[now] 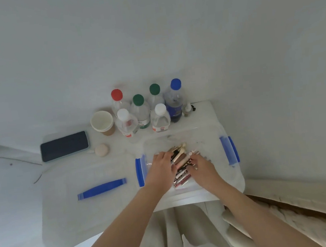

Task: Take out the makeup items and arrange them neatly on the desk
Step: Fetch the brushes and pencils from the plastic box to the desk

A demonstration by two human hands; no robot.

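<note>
White desk under a pale grey wall. The clear box has blue latches, and the clear lid at lower left a blue handle. The bottles at centre wear caps in red, green, green, blue, white and white. Makeup items are beige, black, brown and red-and-white. The phone is black with a pale blue edge; the paper cup is brown outside, cream inside.

Makeup items in box, bottles behind, lid left
</note>
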